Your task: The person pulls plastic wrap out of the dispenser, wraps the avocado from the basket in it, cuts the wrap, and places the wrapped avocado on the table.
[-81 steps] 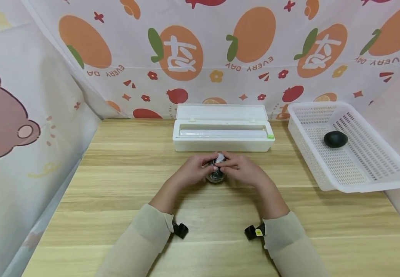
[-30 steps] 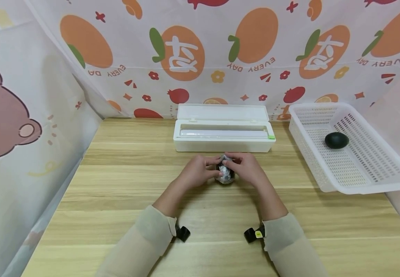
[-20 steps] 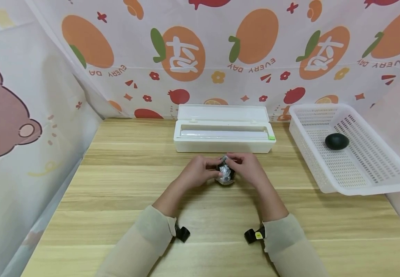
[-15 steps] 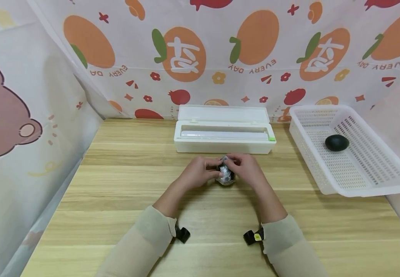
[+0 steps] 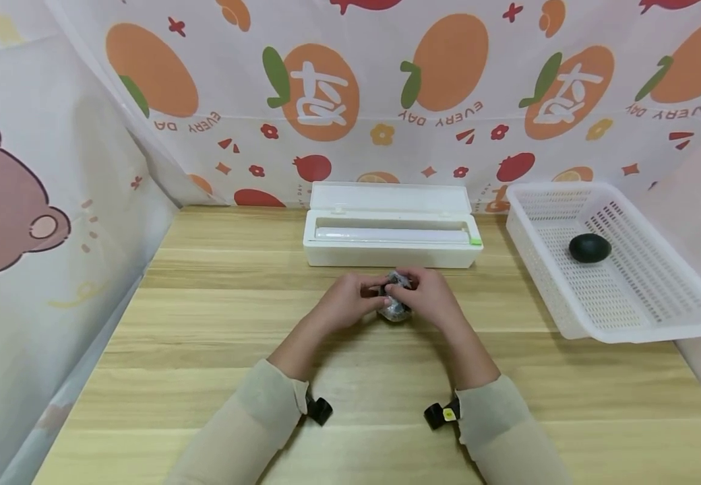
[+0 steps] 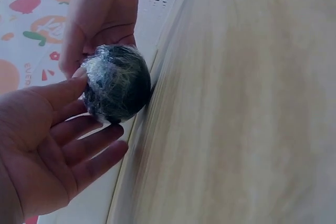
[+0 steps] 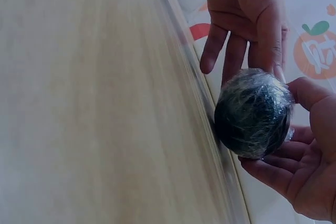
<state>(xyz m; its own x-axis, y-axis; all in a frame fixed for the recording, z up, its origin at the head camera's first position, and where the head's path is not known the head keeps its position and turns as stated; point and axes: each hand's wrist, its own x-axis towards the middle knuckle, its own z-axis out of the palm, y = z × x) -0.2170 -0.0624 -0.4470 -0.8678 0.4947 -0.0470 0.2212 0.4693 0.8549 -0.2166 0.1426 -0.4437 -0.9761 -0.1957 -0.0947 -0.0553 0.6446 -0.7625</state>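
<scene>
An avocado [image 5: 395,312], dark and bundled in crinkled clear cling film, sits on the wooden table between both hands. My left hand [image 5: 346,302] holds its left side with thumb and fingers. From the right, my right hand [image 5: 431,298] pinches the film at the top, thumb over the wrapped surface. In the left wrist view the wrapped avocado [image 6: 116,85] shows its film bunched most thickly near the left thumb. The right wrist view has the right fingers [image 7: 270,174] curled under the wrapped avocado [image 7: 252,116]. Its far side is partly hidden by the fingers.
Behind the hands stands a white cling film dispenser [image 5: 393,256], lid raised, with a film roll [image 5: 391,234] inside and a green slider at its right end. To the right, a white perforated basket [image 5: 569,296] contains another dark avocado [image 5: 590,248]. Printed cloth hangs behind the table.
Since the earliest frame, both hands and the wrapped avocado have shifted slightly right, and the avocado has been turned. Most recently, the right thumb has moved left across the film.
</scene>
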